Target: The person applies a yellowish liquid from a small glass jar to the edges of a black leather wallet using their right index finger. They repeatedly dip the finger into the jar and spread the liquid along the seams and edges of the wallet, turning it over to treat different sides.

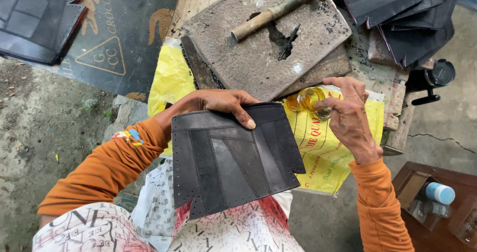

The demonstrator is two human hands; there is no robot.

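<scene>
My left hand (218, 105) grips the top edge of a black stitched leather panel (233, 157) with punched holes along its border, held over my lap. My right hand (348, 115) reaches to a small glass jar of yellow liquid (308, 100), fingers at its rim. The jar sits on a yellow plastic sheet (323, 147). Both arms wear orange sleeves.
A grey stone slab (263, 38) lies ahead with a wooden-handled hammer (276, 11) and a small dark metal punch (289, 41) on it. Stacks of black leather pieces sit at top right (402, 13) and top left (37, 21). A brown box (437, 197) holds a blue-capped bottle.
</scene>
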